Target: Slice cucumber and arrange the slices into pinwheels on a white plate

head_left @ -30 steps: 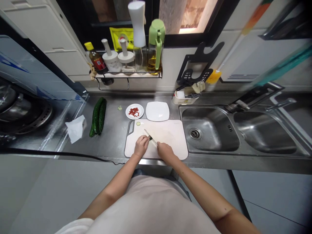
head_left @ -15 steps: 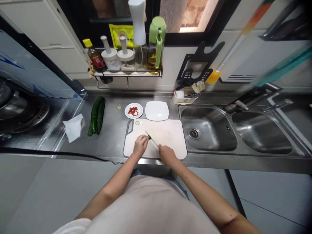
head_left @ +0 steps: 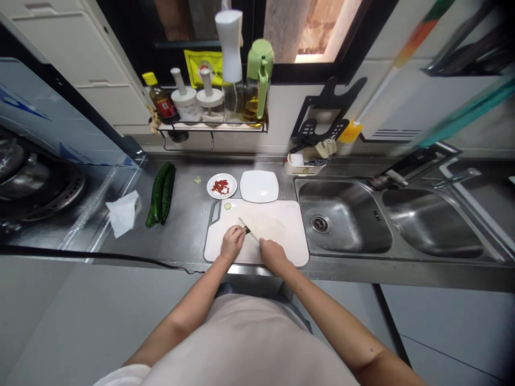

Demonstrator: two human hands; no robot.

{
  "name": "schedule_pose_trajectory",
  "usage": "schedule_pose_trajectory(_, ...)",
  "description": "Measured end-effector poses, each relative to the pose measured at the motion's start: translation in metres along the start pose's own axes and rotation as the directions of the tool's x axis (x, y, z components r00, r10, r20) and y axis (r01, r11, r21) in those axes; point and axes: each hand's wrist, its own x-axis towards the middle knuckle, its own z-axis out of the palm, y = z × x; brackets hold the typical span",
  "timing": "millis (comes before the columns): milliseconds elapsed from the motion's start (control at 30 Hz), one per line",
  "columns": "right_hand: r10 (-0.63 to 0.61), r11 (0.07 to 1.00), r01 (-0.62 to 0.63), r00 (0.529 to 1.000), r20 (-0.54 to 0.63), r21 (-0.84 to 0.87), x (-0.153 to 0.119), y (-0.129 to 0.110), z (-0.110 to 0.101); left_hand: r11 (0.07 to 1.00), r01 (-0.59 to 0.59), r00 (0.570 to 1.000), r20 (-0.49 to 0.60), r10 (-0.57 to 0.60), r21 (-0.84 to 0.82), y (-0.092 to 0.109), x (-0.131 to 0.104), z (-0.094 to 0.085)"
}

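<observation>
- The left hand (head_left: pixel 232 243) is over the near left half of the cutting board (head_left: pixel 284 228), its fingertips closed on a small dark green piece (head_left: pixel 247 230); the fingers partly hide it.
- The right hand (head_left: pixel 272 253), at the near edge of the board, is closed around the handle of a knife (head_left: pixel 252 235).
- The knife slants from the right hand towards the far left, its blade against the green piece; whether the edge has gone into it is too small to tell.
- A pale green round slice (head_left: pixel 227 206) lies alone in the board's far left part, near the grey handle corner.
- Just beyond the board are a small round plate (head_left: pixel 211 190) with chopped red pieces (head_left: pixel 221 186) on the left and a white squarish plate (head_left: pixel 259 186) on the right.
- Two whole cucumbers (head_left: pixel 161 194) lie side by side on the metal worktop (head_left: pixel 183 236), well left of the board, with a crumpled white paper (head_left: pixel 124 213) further left.
- Small green scraps (head_left: pixel 197 180) lie left of the round plate.
- A double sink (head_left: pixel 344 214) is to the right of the board.
- On the far wall, a rack (head_left: pixel 213 127) carries bottles and jars.
</observation>
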Motion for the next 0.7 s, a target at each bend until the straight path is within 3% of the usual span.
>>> schedule_pose_trajectory(367,0.003,1.000,-0.003,1.000,-0.029,0.001,0.010,-0.009,-0.006,1.000,-0.006,1.000,-0.003,0.006,-0.004,-0.001,0.000,0.000)
schedule_pose_trajectory(700,0.055,0.998,-0.055,0.998,0.020,-0.006,-0.013,0.000,0.001,1.000,-0.018,0.999,-0.030,0.018,-0.004,0.002,0.000,0.000)
